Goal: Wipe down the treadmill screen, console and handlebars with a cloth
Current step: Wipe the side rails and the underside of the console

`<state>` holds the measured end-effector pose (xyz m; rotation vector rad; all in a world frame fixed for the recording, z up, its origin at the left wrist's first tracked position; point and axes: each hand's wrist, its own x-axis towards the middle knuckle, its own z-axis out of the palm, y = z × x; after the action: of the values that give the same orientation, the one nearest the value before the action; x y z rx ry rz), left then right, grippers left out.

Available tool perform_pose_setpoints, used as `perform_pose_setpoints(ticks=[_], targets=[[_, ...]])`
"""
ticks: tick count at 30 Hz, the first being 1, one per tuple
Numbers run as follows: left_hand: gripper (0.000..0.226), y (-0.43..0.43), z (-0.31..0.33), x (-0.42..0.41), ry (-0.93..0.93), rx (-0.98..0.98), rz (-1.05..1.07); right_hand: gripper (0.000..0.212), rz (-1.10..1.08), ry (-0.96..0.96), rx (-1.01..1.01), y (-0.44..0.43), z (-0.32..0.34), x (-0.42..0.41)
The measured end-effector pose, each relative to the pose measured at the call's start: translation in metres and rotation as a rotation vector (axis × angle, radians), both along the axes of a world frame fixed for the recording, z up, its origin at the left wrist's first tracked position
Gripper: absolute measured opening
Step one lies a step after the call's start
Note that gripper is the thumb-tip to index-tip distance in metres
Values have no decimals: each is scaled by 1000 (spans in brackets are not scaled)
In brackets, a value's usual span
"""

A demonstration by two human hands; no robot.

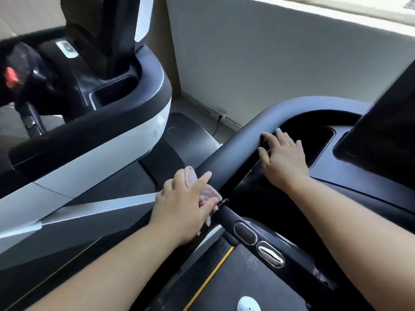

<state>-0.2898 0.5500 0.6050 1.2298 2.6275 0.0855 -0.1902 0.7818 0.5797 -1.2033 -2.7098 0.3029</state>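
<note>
A black padded handlebar (238, 142) curves from the lower middle up to the right around the treadmill console (350, 176). My left hand (186, 205) presses a pinkish cloth (211, 191) against the left side of the bar, index finger stretched along it. Just below the cloth the bar carries two oval metal grip sensors (258, 242). My right hand (283, 158) lies flat with fingers spread on the console's inner rim beside the bar, holding nothing. The dark screen (386, 126) rises at the right edge, partly cut off.
A second treadmill (107, 140), black and white, stands close on the left with its own console and a red key. The belt (235, 277) with a yellow stripe lies below, a white shoe (248, 304) on it. A grey wall and a floor cable are behind.
</note>
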Motion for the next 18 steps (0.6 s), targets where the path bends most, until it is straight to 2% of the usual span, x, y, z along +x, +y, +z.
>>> perform_pose_setpoints(ticks=[1, 3, 5, 7, 9, 11, 14, 15, 17, 18], targets=[[63, 18, -5, -15, -104, 40, 12, 46, -14, 16, -7, -9, 0, 1], [62, 54, -8, -44, -439, 183, 90, 44, -21, 99, -61, -30, 1, 1], [52, 75, -20, -67, -729, 306, 174, 42, 18, 189, -130, -50, 1, -1], [50, 75, -30, -80, -820, 292, 195, 43, 49, 226, -138, -62, 0, -1], [46, 61, -24, -76, -831, 262, 185, 47, 30, 155, -93, -61, -2, 5], [36, 44, -16, -63, -655, 174, 133, 50, -33, 20, -26, -51, -1, 19], [47, 8, -9, -19, -64, 2, 35, 48, -139, -135, 48, -30, 4, 48], [53, -1, -10, -1, 86, 47, 5, 46, -170, -161, 51, -23, 7, 56], [51, -2, -27, 17, 254, 178, -115, 46, -207, -204, 46, -13, 13, 67], [53, 6, -40, 17, 323, 181, -196, 45, -207, -218, 50, -9, 15, 68]])
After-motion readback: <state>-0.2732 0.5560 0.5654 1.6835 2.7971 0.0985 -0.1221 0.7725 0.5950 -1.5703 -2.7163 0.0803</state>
